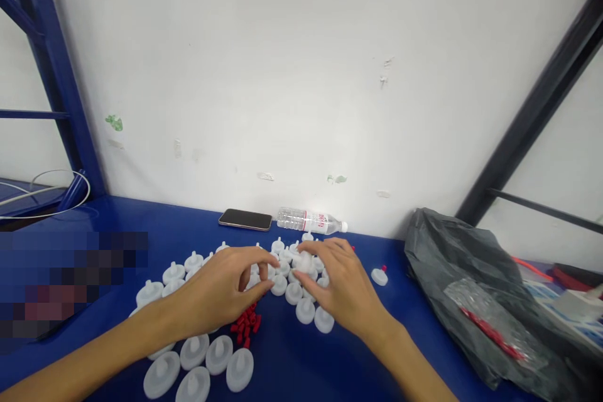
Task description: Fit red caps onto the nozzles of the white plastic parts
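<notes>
My right hand [342, 282] pinches a white round plastic disc with a short stem [303, 262] between thumb and fingers, above a group of similar discs. My left hand [226, 282] is just to its left, with thumb and forefinger curved and apart and nothing seen between them. Below the left hand lies a heap of small red caps [245, 325], partly covered by it. Several more white stemmed discs [219, 355] sit stem up at the front left. One disc with a red cap on its stem [379, 275] stands alone at the right.
Against the white wall lie a phone [245, 219] and a clear plastic bottle [311, 221] on its side. A dark grey plastic bag [438, 251] with a clear bag of red pieces [494, 330] on it covers the right side of the blue table [301, 364]. Blue metal posts [61, 69] rise at the left.
</notes>
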The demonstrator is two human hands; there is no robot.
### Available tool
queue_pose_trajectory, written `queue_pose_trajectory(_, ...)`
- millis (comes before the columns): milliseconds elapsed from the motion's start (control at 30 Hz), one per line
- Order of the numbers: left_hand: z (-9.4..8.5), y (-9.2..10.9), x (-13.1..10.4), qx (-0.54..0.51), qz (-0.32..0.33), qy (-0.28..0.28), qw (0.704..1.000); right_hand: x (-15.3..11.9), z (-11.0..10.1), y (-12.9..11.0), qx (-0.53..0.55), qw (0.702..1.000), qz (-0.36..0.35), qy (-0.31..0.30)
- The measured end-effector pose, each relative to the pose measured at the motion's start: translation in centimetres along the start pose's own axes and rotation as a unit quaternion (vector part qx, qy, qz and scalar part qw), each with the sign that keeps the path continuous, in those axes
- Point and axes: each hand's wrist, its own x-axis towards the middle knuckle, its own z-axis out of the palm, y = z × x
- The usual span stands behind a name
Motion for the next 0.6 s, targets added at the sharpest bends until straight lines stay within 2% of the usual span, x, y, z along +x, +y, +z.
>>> queue_pose_trajectory(133, -1.8, 0.3, -0.5, 0.05, 0.039, -0.123, 0.99, 0.0, -0.9, 0.9, -0.035, 0.998, 0.042, 0.016)
queue_pose_trajectory(200, -2.4, 0.5, -0.6, 0.065, 0.043, -0.152, 0.985, 0.1, -1.0, 0.8, -0.032, 0.999, 0.032, 0.011)
queue_pose_trajectory(367, -1.3, -0.1, -0.9, 0.101, 0.046, -0.165, 0.98, 0.4, -0.7, -0.2, -0.005, 1.0, -0.005, -0.011)
queue_pose_trajectory(467, -0.4, -0.9, -1.0, 0.11, 0.045, -0.157, 0.98, 0.4, -0.6, -0.4, 0.007, 1.0, -0.005, -0.022)
queue_pose_trajectory(600, -0.1, -1.2, -1.0, 0.112, 0.055, -0.142, 0.982, 0.3, -0.5, -0.3, 0.009, 0.999, -0.001, -0.033)
